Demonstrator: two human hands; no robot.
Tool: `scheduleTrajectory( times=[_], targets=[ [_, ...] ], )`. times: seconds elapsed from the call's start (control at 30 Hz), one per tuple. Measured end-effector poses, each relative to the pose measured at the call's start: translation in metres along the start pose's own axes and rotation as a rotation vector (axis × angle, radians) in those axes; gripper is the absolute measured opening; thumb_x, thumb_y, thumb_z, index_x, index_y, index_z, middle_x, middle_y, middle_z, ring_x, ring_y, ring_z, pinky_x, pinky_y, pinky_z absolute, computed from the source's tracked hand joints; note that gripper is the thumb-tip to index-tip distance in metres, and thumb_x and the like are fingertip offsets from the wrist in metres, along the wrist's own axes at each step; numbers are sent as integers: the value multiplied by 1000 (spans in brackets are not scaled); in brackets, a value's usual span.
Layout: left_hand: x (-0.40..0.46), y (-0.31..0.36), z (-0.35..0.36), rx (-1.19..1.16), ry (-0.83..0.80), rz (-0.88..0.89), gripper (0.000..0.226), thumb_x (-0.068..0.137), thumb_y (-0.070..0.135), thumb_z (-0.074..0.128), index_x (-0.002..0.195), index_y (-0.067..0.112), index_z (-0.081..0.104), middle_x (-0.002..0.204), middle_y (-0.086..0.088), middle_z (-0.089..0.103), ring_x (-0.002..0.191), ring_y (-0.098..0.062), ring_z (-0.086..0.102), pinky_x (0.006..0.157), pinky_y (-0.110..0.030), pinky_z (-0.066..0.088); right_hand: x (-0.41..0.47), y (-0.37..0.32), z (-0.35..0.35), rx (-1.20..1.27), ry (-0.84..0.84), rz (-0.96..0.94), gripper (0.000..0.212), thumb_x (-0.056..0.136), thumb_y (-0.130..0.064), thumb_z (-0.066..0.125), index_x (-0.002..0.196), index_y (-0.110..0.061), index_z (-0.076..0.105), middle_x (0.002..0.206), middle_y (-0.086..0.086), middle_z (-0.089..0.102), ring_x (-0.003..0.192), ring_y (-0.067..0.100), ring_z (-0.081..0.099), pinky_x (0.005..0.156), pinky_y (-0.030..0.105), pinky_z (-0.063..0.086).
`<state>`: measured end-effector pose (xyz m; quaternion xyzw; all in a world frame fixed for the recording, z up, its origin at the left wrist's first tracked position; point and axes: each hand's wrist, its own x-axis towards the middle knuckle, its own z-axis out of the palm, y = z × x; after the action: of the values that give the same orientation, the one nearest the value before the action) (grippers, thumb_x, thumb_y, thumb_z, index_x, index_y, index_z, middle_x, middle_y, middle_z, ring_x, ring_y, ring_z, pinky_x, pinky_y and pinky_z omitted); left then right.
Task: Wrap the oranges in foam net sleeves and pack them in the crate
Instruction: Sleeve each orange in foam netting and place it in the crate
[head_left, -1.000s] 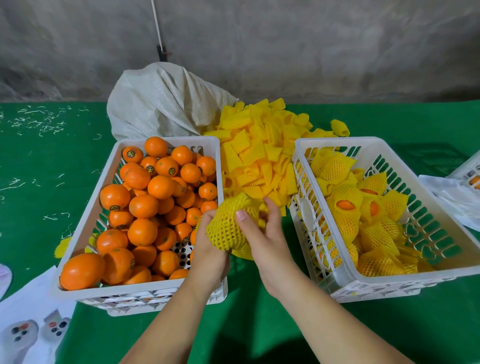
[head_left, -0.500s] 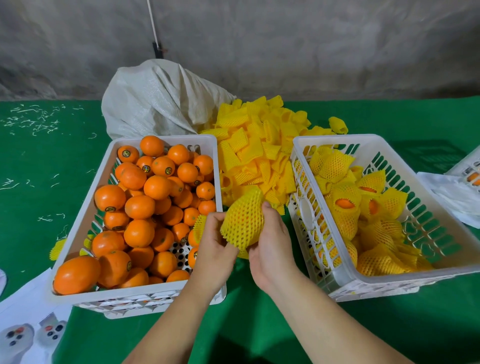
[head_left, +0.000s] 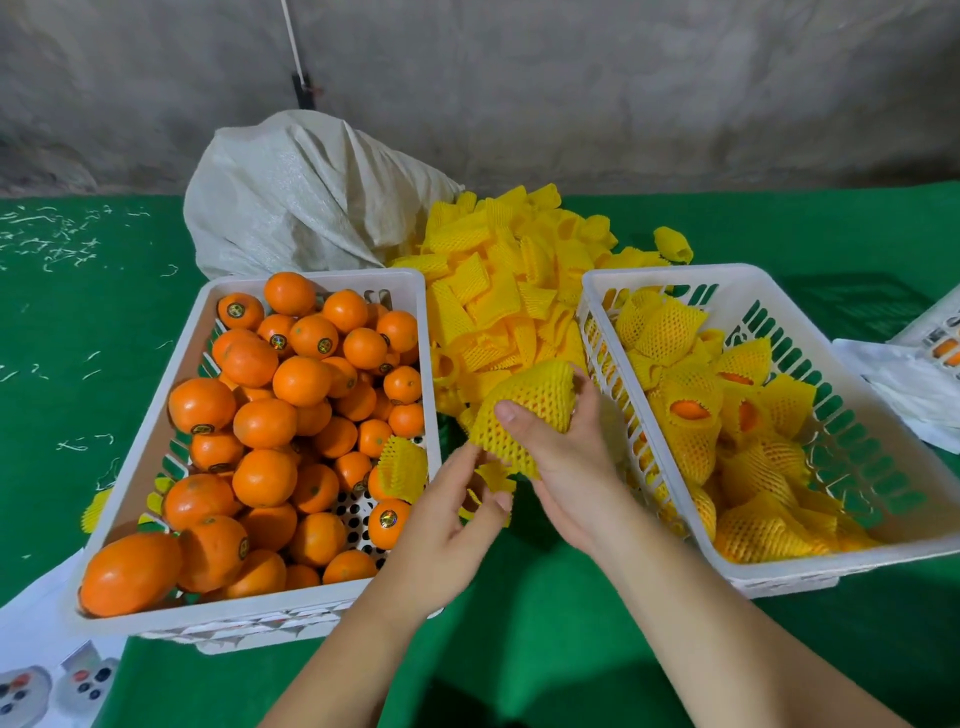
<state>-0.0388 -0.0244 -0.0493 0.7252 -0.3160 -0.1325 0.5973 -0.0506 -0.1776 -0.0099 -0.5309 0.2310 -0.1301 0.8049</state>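
Head view, looking down on a green table (head_left: 519, 649). Far centre: a grey sack (head_left: 301, 192) w/ a heap of yellow foam sleeves (head_left: 498, 291) spilling toward the near side. Left crate (head_left: 322, 608) is piled w/ bare oranges (head_left: 265, 421); right crate (head_left: 852, 556), approx. half full, holds wrapped fruit (head_left: 691, 421). Between the crates, the right hand (head_left: 561, 452) grips a sleeved orange (head_left: 524, 410), thumb over its near-left side, fingers curled round the far-right side. Left hand (head_left: 452, 530) sits just near-left of it, fingers loose, tips at the sleeve's frayed lower edge (head_left: 493, 478); can't tell if it pinches the edge. Likely step: finishing the wrap, then packing. To do it well: tug the net evenly so no skin shows, keep a light hold, set it gently into a gap in the right crate, just right of the hand.
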Motion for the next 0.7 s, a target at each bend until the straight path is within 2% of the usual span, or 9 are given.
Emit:
scheduleTrajectory(
  times=[0.1,0.17,0.2,0.33,0.4,0.47,0.57,0.63,0.7],
  targets=[
    [0,-4,-3,86,42,-15,53,103,32,60,151,45,45,146,21,50,118,-15,58,93,-18,48,25,-19,-18,-51,62,29,113,63,-43,97,154,-39,31,150,1,55,126,28,63,98,57,56],
    [5,-10,-15,59,148,-43,49,104,31,61,150,39,48,147,15,46,119,-15,59,98,-20,48,46,-37,-36,-16,181,43,102,75,-39,91,155,-34,29,154,4,50,113,32,69,79,45,63],
    [9,-13,-25,41,202,-85,45,105,30,61,148,40,49,144,14,48,119,-14,60,99,-25,50,57,-46,-47,-14,280,60,102,76,-41,89,156,-37,25,159,4,42,110,33,67,78,42,63],
    [32,-37,-80,222,270,-371,43,105,30,61,145,38,47,150,2,50,134,-20,53,112,-45,46,102,-66,-90,-359,733,133,120,76,-69,78,161,-41,-1,171,7,12,148,44,29,113,60,38],
    [43,-51,-106,582,188,-530,56,104,41,59,156,29,41,157,-7,42,143,-33,40,118,-49,34,116,-59,-95,-498,793,94,107,87,-60,69,163,-37,-2,173,5,1,155,42,16,117,65,29],
    [49,-61,-124,967,90,-640,68,102,52,55,162,29,32,163,-10,31,145,-40,30,118,-50,29,118,-40,-88,-657,704,-14,100,91,-44,69,164,-36,1,173,5,-8,157,40,5,121,65,21],
    [51,-74,-125,1266,-173,-677,73,102,58,51,164,31,24,169,-5,21,147,-39,25,117,-50,28,105,-1,-70,-1065,447,-304,89,89,-35,73,160,-30,19,171,10,0,155,41,6,120,62,20],
    [49,-86,-112,1239,-482,-685,81,103,56,52,167,28,12,171,-7,22,147,-39,33,117,-51,35,96,30,-57,-1336,125,-378,80,91,-42,69,157,-33,24,168,6,9,152,37,13,117,61,23],
    [48,-96,-102,984,-676,-803,90,103,49,60,168,30,1,173,-7,8,138,-41,45,106,-49,48,89,65,-45,-1492,-175,-208,87,91,-48,65,160,-36,13,167,2,7,150,34,14,119,57,23]
  ],
)
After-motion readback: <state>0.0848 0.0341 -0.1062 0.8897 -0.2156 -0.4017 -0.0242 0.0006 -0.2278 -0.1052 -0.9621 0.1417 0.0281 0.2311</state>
